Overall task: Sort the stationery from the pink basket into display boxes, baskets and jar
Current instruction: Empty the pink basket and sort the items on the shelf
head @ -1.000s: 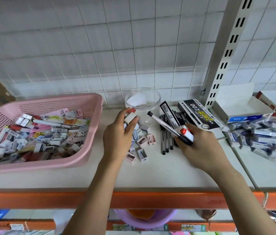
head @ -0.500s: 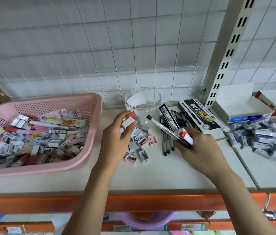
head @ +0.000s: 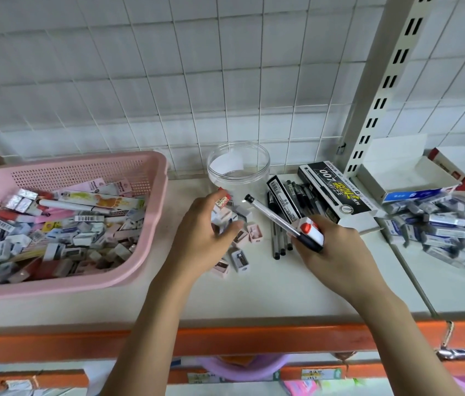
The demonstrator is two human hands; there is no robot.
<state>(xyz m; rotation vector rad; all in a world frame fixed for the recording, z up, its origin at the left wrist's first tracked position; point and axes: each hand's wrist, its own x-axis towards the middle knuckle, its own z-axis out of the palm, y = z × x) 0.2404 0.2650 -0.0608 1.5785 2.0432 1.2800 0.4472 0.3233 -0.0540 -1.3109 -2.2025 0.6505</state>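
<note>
The pink basket (head: 151, 172) at the left is full of mixed small stationery. My left hand (head: 201, 235) hovers over a pile of small sharpeners and erasers (head: 239, 252) in front of the clear jar (head: 238, 164). Its fingers are spread and loose, and a red-and-white eraser (head: 223, 200) lies at the index fingertip. To the right, my right hand (head: 337, 252) grips a clear pen with a black cap (head: 271, 215) together with a small white-and-red item (head: 309, 228).
Loose black pens (head: 279, 244) lie beside an open black pen box (head: 337, 192). A white display box (head: 397, 178) and a heap of blue-and-white erasers (head: 448, 232) sit at the right. The orange shelf edge (head: 254, 341) runs along the front.
My left hand has dropped from in front of the jar onto the pile, and its thumb and finger have parted from the small white block they pinched. My right hand has barely moved.
</note>
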